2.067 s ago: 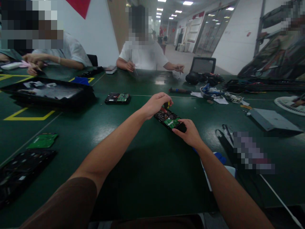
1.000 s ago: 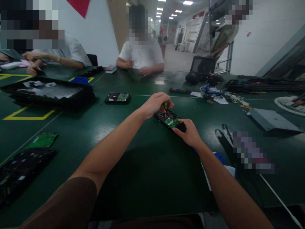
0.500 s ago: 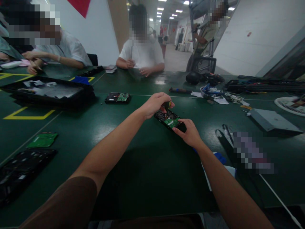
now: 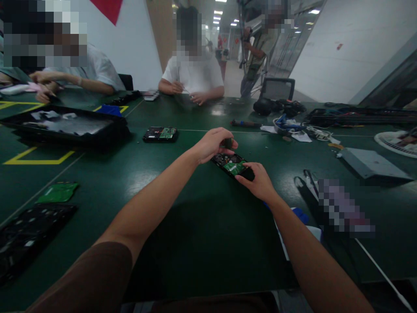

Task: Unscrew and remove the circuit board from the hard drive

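A black hard drive (image 4: 233, 165) with a green circuit board lies slantwise on the dark green table (image 4: 195, 226). My right hand (image 4: 259, 180) grips its near right end, thumb on one edge and fingers on the other. Over the far end is my left hand (image 4: 213, 145), its fingers curled around the dark handle of a screwdriver (image 4: 228, 142). Those fingers mostly cover the tool, and its tip is hidden. A second hard drive (image 4: 160, 134) rests farther back, to the left.
At left are a stack of black trays (image 4: 65, 126), a green circuit board (image 4: 58, 192) and a black plastic part (image 4: 32, 234). Rightward lie a grey metal case (image 4: 374, 164), tangled cables (image 4: 293, 126) and a white cord (image 4: 381, 271). Several people are across the table.
My left fingers have turned slightly around the screwdriver handle; its yellow part no longer shows. My right hand and the hard drive stay in place. The standing person in the background has shifted left.
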Demonstrator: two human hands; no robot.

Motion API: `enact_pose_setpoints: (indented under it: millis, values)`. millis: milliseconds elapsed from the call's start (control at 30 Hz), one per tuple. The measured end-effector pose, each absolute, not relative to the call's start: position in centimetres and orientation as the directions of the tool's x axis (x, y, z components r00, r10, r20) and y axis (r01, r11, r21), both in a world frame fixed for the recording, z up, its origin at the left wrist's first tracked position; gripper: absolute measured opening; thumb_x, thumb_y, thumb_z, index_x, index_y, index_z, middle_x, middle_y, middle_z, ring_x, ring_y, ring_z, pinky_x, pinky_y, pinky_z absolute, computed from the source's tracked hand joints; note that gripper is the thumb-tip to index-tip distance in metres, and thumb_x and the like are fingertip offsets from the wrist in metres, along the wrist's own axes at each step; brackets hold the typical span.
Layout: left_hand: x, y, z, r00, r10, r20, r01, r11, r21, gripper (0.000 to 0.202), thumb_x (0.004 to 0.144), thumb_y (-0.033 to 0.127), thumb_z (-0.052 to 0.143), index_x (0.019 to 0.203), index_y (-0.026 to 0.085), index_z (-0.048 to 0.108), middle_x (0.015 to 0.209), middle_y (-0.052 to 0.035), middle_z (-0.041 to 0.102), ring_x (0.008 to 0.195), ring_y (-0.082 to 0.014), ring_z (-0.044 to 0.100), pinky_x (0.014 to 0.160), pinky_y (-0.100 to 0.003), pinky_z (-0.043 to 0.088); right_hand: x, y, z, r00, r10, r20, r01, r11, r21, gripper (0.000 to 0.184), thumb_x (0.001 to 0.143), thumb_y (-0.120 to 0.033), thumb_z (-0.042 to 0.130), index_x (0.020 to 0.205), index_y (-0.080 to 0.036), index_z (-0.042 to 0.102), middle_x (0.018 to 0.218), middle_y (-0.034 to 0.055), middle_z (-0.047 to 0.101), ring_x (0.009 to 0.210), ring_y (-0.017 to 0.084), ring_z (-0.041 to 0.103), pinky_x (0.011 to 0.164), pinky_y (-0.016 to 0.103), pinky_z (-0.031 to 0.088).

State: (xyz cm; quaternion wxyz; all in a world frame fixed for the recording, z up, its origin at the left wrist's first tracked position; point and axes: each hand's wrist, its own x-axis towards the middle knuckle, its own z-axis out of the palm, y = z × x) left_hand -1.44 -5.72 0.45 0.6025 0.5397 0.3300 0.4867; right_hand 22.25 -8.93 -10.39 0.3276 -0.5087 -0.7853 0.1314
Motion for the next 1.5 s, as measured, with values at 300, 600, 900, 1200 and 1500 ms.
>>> enact_pose_setpoints:
  millis: [300, 600, 900, 1200, 1500]
  values:
    - [-1.9, -6.1, 1.3, 0.337, 0.929, 0.152, -0.096, -0.127, 0.987, 0.019, 0.086, 0.028, 0.058, 0.089, 0.014, 0.071, 0.092, -0.0097, 0.066, 0.087, -0.0177, 0.062, 0.063, -0.025, 0.052, 22.3, -9.0, -10.4, -0.273, 0.886, 0.376, 0.718, 0.447, -0.534, 0.049, 0.084, -0.052, 0.075, 0.123, -0.025, 0.064, 0.126, 0.0128, 0.064, 0.123, 0.034, 0.058, 0.106, 0.056, 0.049]
    - [-1.9, -5.9, 1.3, 0.269, 0.94, 0.208, 0.1, -0.242, 0.965, 0.021, 0.09, 0.029, 0.057, 0.085, 0.015, 0.072, 0.097, -0.008, 0.069, 0.082, -0.0141, 0.062, 0.059, -0.021, 0.046, 22.5, -8.8, -10.6, -0.291, 0.876, 0.386, 0.71, 0.468, -0.526, 0.05, 0.084, -0.053, 0.074, 0.124, -0.025, 0.064, 0.127, 0.0127, 0.064, 0.124, 0.034, 0.058, 0.105, 0.055, 0.048]
    - [-1.9, -6.9, 2.1, 0.405, 0.914, -0.013, -0.002, 0.014, 1.0, 0.022, 0.093, 0.033, 0.056, 0.1, 0.014, 0.066, 0.106, -0.0141, 0.072, 0.061, -0.0143, 0.067, 0.048, -0.025, 0.044, 22.4, -8.8, -10.5, -0.281, 0.886, 0.369, 0.718, 0.449, -0.532, 0.051, 0.083, -0.053, 0.075, 0.125, -0.025, 0.064, 0.128, 0.0134, 0.063, 0.123, 0.034, 0.058, 0.106, 0.056, 0.048]
    - [-2.7, -6.6, 2.7, 0.373, 0.924, -0.083, 0.112, 0.044, 0.993, 0.028, 0.093, 0.032, 0.054, 0.099, 0.012, 0.073, 0.102, -0.0126, 0.07, 0.063, -0.014, 0.068, 0.054, -0.026, 0.047, 22.3, -8.8, -10.3, -0.267, 0.899, 0.348, 0.732, 0.424, -0.534, 0.051, 0.083, -0.053, 0.074, 0.125, -0.024, 0.064, 0.129, 0.0139, 0.063, 0.124, 0.034, 0.058, 0.106, 0.055, 0.049]
    - [-1.9, -6.9, 2.0, 0.438, 0.899, -0.022, -0.005, 0.026, 1.0, 0.017, 0.097, 0.034, 0.059, 0.099, 0.017, 0.058, 0.099, -0.0108, 0.071, 0.062, -0.0148, 0.069, 0.054, -0.027, 0.051, 22.2, -8.9, -10.3, -0.274, 0.892, 0.36, 0.723, 0.438, -0.534, 0.051, 0.084, -0.052, 0.074, 0.125, -0.024, 0.064, 0.128, 0.0137, 0.063, 0.124, 0.034, 0.057, 0.107, 0.055, 0.048]
